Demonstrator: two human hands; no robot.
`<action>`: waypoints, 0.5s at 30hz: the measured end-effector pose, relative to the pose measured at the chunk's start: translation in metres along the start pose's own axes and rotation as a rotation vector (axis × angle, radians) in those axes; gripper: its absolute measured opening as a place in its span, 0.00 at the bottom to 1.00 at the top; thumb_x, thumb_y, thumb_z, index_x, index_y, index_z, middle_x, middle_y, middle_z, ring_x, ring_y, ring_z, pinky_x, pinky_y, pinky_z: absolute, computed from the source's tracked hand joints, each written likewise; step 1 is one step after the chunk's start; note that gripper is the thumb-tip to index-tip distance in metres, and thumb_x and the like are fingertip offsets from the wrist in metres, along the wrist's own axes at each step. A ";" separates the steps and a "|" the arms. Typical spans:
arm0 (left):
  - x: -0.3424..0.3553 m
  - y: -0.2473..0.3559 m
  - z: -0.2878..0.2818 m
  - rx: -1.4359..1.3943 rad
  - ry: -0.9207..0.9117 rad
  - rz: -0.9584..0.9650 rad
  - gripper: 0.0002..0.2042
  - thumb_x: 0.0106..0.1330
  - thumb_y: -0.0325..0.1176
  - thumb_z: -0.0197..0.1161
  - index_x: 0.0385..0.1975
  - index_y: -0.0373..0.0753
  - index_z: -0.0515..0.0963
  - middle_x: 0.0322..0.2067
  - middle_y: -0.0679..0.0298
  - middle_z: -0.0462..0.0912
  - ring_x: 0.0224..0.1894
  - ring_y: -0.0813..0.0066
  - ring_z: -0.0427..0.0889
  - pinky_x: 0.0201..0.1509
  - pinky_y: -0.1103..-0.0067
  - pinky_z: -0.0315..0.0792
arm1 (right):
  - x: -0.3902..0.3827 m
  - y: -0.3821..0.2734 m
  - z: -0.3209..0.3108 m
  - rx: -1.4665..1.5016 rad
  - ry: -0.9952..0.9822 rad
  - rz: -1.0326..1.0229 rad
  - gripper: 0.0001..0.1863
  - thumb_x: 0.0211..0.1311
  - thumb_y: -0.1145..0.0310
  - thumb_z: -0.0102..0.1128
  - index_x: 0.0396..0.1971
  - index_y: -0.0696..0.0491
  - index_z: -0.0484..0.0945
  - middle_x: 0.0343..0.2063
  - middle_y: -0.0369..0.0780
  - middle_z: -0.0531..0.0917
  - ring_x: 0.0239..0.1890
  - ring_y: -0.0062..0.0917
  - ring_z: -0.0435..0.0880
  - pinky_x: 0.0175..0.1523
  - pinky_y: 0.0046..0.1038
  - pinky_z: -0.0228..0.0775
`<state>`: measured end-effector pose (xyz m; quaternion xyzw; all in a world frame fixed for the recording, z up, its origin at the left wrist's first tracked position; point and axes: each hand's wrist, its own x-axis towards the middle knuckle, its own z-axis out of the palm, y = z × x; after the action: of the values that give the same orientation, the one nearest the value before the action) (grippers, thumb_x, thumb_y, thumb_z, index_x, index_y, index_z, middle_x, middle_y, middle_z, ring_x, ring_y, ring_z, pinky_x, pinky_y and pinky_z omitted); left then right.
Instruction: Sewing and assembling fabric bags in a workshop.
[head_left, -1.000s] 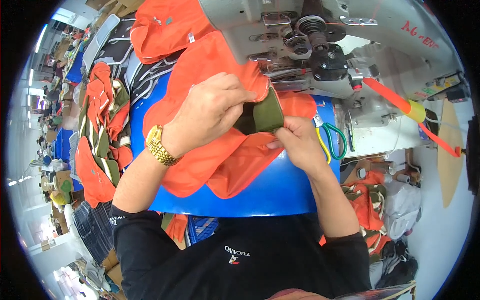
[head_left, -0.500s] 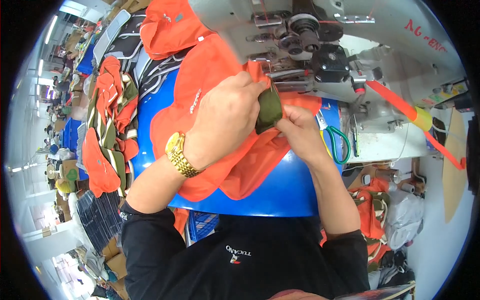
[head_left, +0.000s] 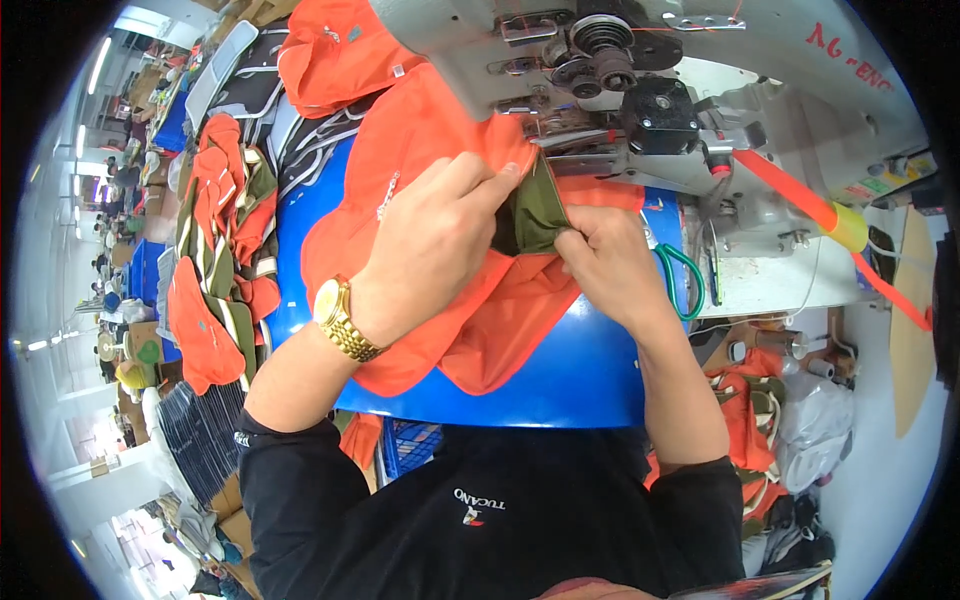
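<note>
An orange fabric piece (head_left: 405, 130) with a small silvery zipper lies spread on the blue table under the sewing machine (head_left: 650, 118). Its olive-green lining (head_left: 541, 208) shows at an opened edge beside the machine's sewing area. My left hand (head_left: 440, 235), above a gold watch (head_left: 340, 318), is closed on the orange edge left of the lining, thumb pressed against the forefinger. To the right, my right hand (head_left: 612, 265) pinches the lining's lower right corner. Between both hands the cloth is stretched open. The needle area is mostly hidden by machine parts and fabric.
Green-handled scissors (head_left: 698, 285) lie right of my right hand. An orange tape (head_left: 790, 190) runs through a yellow guide on the machine. Stacked orange and olive pieces (head_left: 205, 325) stand at the left. Another orange piece (head_left: 335, 60) lies at the back of the blue table (head_left: 560, 385).
My hands have drawn slightly apart, the left one moving left and the right one a little right. The olive lining is spread wider between them, and the view has shifted slightly.
</note>
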<state>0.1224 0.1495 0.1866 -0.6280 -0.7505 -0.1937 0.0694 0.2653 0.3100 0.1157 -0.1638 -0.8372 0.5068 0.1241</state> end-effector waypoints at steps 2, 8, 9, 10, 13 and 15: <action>0.004 0.003 0.001 -0.053 -0.033 -0.002 0.21 0.59 0.17 0.61 0.55 0.32 0.80 0.35 0.55 0.76 0.37 0.55 0.80 0.42 0.66 0.76 | -0.005 -0.003 0.005 0.146 -0.042 0.098 0.11 0.65 0.72 0.52 0.32 0.63 0.82 0.21 0.43 0.84 0.24 0.24 0.85 0.29 0.28 0.73; 0.016 0.021 0.009 0.028 -0.038 -0.112 0.19 0.59 0.20 0.62 0.52 0.31 0.80 0.35 0.53 0.77 0.37 0.53 0.81 0.40 0.65 0.77 | -0.007 -0.003 0.009 0.425 -0.091 0.214 0.13 0.69 0.75 0.49 0.38 0.60 0.85 0.29 0.38 0.89 0.30 0.21 0.89 0.32 0.23 0.80; 0.020 0.022 0.011 0.032 -0.035 -0.116 0.19 0.59 0.20 0.62 0.52 0.31 0.80 0.35 0.53 0.77 0.37 0.53 0.81 0.40 0.65 0.77 | -0.005 -0.003 0.009 0.446 -0.093 0.210 0.13 0.70 0.75 0.49 0.39 0.60 0.85 0.30 0.38 0.89 0.30 0.21 0.89 0.33 0.23 0.80; 0.025 0.022 0.014 0.049 -0.045 -0.138 0.18 0.60 0.21 0.63 0.52 0.31 0.80 0.35 0.53 0.77 0.37 0.53 0.81 0.40 0.65 0.78 | -0.004 -0.002 0.010 0.446 -0.098 0.207 0.13 0.70 0.75 0.49 0.39 0.60 0.85 0.30 0.38 0.89 0.30 0.21 0.89 0.33 0.23 0.80; 0.020 0.026 0.017 0.051 -0.023 -0.180 0.17 0.62 0.28 0.67 0.51 0.31 0.80 0.36 0.53 0.78 0.36 0.52 0.82 0.39 0.65 0.78 | -0.003 -0.002 0.011 0.425 -0.097 0.150 0.13 0.70 0.75 0.50 0.39 0.60 0.85 0.29 0.37 0.88 0.30 0.20 0.89 0.32 0.23 0.80; 0.009 0.032 0.013 0.036 0.006 -0.193 0.18 0.63 0.33 0.70 0.51 0.31 0.79 0.35 0.53 0.78 0.36 0.52 0.81 0.39 0.65 0.77 | -0.004 -0.004 0.014 0.459 -0.024 0.105 0.12 0.65 0.74 0.49 0.31 0.64 0.81 0.20 0.43 0.84 0.25 0.24 0.88 0.31 0.28 0.80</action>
<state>0.1535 0.1670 0.1838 -0.5509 -0.8106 -0.1879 0.0637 0.2634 0.2958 0.1125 -0.1687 -0.6917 0.6916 0.1215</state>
